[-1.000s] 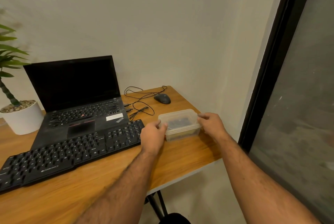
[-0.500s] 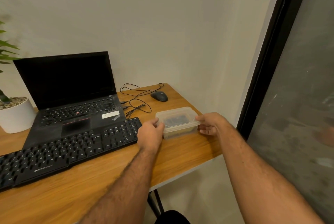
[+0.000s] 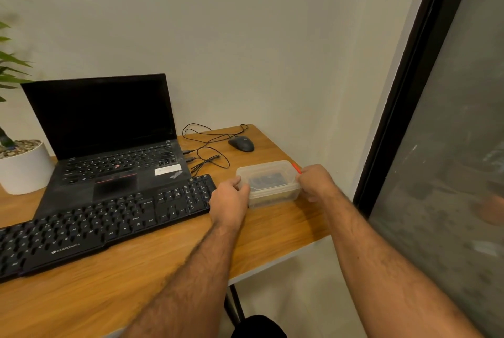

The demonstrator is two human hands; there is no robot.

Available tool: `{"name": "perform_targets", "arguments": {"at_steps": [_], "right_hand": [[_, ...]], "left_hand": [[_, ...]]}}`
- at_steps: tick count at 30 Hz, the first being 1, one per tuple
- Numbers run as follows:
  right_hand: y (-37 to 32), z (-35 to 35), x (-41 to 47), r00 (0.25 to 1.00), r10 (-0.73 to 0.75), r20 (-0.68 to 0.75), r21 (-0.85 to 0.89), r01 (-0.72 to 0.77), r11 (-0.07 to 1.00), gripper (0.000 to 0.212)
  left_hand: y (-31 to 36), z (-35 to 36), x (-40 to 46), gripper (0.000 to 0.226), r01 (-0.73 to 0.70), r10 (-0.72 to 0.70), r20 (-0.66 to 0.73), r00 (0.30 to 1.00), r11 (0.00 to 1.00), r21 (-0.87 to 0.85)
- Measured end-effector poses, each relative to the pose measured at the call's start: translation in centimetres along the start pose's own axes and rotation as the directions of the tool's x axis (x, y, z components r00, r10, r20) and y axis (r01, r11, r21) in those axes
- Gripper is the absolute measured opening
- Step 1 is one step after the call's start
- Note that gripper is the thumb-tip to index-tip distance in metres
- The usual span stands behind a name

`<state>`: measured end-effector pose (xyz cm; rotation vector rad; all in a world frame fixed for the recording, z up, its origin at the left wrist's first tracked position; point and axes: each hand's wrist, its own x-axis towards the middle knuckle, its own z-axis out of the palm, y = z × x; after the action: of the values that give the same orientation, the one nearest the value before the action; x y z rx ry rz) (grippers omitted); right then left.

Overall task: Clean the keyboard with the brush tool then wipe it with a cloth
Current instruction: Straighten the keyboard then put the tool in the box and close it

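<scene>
While both bare hands close on a lidded, translucent plastic container (image 3: 268, 183) near the right edge of a wooden desk (image 3: 152, 269), the long black keyboard (image 3: 103, 221) lies just beside it at nine o'clock. The left hand (image 3: 230, 201) curls its fingers round the box's left end; the right hand (image 3: 316, 182) grips the right end, a small orange sliver showing above its knuckles. Dark objects show dimly through the lid. An open black laptop (image 3: 109, 141) sits behind the keyboard, a black wired mouse (image 3: 241, 143) at twelve o'clock from the box, a white plant pot (image 3: 24, 168) far left.
</scene>
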<state>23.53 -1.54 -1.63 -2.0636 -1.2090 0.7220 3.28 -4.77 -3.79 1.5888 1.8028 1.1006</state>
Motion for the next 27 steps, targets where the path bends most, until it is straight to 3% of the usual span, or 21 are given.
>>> {"name": "perform_targets", "arguments": {"at_steps": [2, 6, 10, 14, 22, 27], "right_hand": [[0.0, 0.0, 0.0, 1.000, 0.004, 0.024, 0.006, -0.004, 1.000, 0.015], [0.2, 0.4, -0.4, 0.990, 0.074, 0.119, 0.222, -0.099, 0.970, 0.029], [0.4, 0.4, -0.6, 0.984, 0.104, 0.142, 0.341, -0.147, 0.929, 0.031], [0.5, 0.4, -0.6, 0.986, 0.097, 0.139, 0.348, -0.140, 0.927, 0.030], [0.6, 0.8, -0.9, 0.994, 0.064, 0.085, 0.302, -0.086, 0.950, 0.028], [0.5, 0.9, -1.3, 0.995, 0.025, 0.096, 0.289, -0.052, 0.956, 0.036]], "left_hand": [[-0.2, 0.2, 0.1, 0.043, 0.019, -0.018, 0.018, 1.000, 0.999, -0.042], [-0.1, 0.1, 0.4, 0.040, 0.161, -0.144, 0.086, 0.986, 0.955, -0.248], [1.0, -0.3, 1.3, 0.029, 0.491, -0.382, 0.311, 0.870, 0.725, -0.484], [1.2, -0.7, 2.4, 0.021, 0.540, -0.451, 0.306, 0.839, 0.761, -0.359], [2.0, 0.0, 2.2, 0.022, 0.356, -0.345, 0.137, 0.928, 0.933, -0.061], [2.1, 0.1, 1.5, 0.024, 0.240, -0.255, 0.090, 0.963, 0.959, 0.149]]}}
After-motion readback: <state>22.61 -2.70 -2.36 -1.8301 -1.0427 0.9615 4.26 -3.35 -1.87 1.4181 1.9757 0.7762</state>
